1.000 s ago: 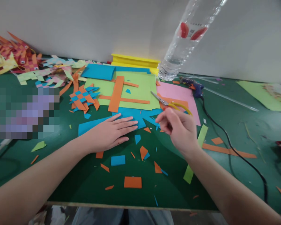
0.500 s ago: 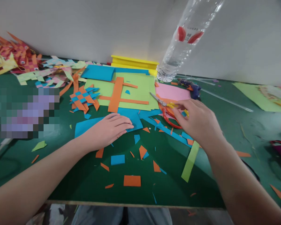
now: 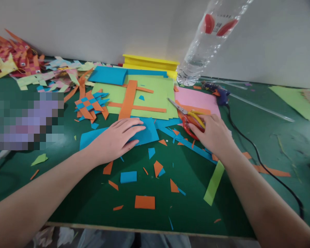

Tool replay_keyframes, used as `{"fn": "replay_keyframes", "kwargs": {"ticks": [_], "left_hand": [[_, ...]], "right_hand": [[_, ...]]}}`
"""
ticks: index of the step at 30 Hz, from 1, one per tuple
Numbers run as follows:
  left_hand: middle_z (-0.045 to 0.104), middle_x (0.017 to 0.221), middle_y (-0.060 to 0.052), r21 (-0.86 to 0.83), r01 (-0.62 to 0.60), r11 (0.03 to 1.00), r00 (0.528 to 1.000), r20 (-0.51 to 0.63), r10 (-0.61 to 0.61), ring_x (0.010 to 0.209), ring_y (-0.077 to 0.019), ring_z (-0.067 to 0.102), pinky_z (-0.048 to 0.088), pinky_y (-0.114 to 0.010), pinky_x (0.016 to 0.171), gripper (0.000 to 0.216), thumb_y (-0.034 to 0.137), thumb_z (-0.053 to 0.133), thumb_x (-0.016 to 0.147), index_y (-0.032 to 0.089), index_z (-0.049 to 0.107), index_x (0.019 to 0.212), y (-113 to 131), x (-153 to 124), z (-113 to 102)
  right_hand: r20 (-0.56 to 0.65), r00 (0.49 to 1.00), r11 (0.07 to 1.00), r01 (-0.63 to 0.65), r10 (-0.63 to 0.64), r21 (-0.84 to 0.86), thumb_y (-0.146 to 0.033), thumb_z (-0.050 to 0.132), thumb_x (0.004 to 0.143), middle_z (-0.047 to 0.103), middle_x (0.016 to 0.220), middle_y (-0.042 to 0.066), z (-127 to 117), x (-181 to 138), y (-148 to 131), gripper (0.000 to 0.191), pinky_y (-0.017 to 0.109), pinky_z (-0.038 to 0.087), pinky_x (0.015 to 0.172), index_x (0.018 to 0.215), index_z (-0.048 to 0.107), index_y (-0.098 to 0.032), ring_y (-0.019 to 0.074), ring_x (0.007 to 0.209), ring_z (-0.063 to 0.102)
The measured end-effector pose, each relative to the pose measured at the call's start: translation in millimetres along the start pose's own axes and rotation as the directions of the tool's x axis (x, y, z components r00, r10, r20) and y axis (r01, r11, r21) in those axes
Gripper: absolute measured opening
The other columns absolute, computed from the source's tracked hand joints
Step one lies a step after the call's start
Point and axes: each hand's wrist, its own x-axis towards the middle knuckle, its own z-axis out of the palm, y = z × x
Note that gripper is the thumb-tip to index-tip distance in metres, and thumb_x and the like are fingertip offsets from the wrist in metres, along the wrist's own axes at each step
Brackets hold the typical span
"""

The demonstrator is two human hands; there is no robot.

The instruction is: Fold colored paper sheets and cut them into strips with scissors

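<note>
My left hand (image 3: pixel 122 137) lies palm down on a folded blue paper (image 3: pixel 151 131), its fingers spread. My right hand (image 3: pixel 213 131) has its thumb and fingers closed around the red and yellow handles of the scissors (image 3: pixel 182 109). The blades point away to the left over the edge of the light green paper (image 3: pixel 157 91). An orange paper strip (image 3: pixel 130 96) crosses the green sheets beyond my left hand. Left of it is a woven orange and blue paper piece (image 3: pixel 89 105). Part of the scissors' handles is hidden by my right fingers.
A water bottle (image 3: pixel 201 51) stands tilted in view at the back. Beside pink paper (image 3: pixel 196 97), a dark blue glue gun (image 3: pixel 222 96) trails a black cord. Paper scraps (image 3: pixel 144 202) litter the front. Woven paper fish (image 3: pixel 23 62) are piled at left; a blurred-out object (image 3: pixel 32 120) lies nearer.
My right hand has come down onto the scissors' handles and curled further around them. The fingers of my left hand have spread on the blue paper. The view has shifted slightly.
</note>
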Motion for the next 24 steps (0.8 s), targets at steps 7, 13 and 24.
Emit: {"fn": "replay_keyframes", "kwargs": {"ticks": [7,13,24], "left_hand": [[0.053,0.139,-0.014,-0.016,0.005,1.0,1.0,0.018,-0.004,0.132,-0.0274,0.047,0.039,-0.048,0.111,0.036,0.031,0.04,0.103,0.015,0.05,0.133,0.6,1.0,0.1],[0.055,0.136,-0.013,0.011,-0.016,1.0,1.0,0.016,0.016,0.129,-0.0257,0.05,0.039,-0.047,0.11,0.034,0.032,0.039,0.103,0.016,0.052,0.13,-0.1,1.6,-0.1],[0.061,0.131,-0.011,-0.142,-0.013,0.99,1.0,-0.018,0.011,0.125,-0.0237,0.052,0.037,-0.044,0.11,0.032,0.027,0.042,0.102,0.017,0.052,0.131,12.8,3.6,-2.1]], "right_hand": [[0.085,0.995,0.998,-0.057,0.054,0.035,-0.041,0.059,0.087,0.062,0.108,0.017,-0.6,2.9,1.4,0.042,0.051,0.047,0.093,0.116,0.063,-0.012,0.0351,0.109,0.058],[0.035,0.997,0.998,-0.067,0.067,-0.002,-0.04,0.056,0.09,0.059,0.117,0.018,-13.0,-3.1,-12.0,0.043,0.049,0.051,0.082,0.123,0.059,-0.014,0.0354,0.104,0.062],[0.001,0.997,0.968,0.072,-0.075,0.239,-0.043,0.056,0.091,0.07,0.11,0.014,-29.1,-26.3,-46.7,0.043,0.042,0.055,0.074,0.126,0.055,-0.019,0.0327,0.1,0.068]]}}
